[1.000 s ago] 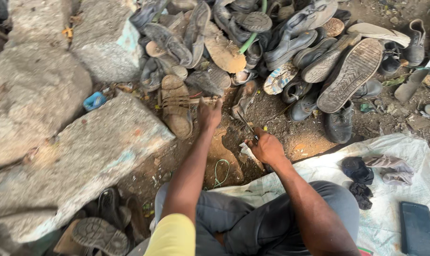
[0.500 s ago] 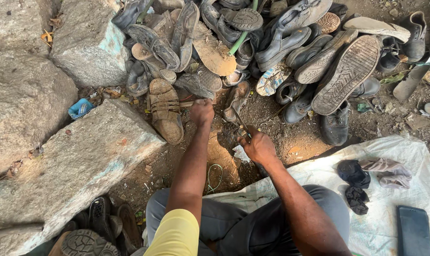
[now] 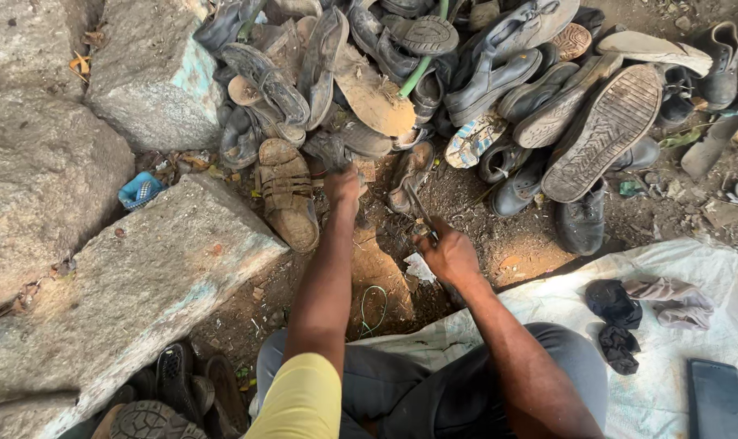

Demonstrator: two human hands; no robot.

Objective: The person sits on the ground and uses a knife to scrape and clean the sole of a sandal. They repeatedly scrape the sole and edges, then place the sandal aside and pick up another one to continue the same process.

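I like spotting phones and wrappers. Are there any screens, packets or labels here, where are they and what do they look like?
Phone-like slab: flat dark rectangle, screen blank, lying on the white sheet at the lower right.
Small blue packet-like scrap: crumpled, blue and white, in the gap between the grey stones at the left.
No signs or readable labels show.

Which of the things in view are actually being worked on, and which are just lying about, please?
In hand: left hand on a worn sandal; right hand gripping a thin dark tool.

Lying about: brown sandal, big upturned sole, stone blocks, black phone, dark rags.
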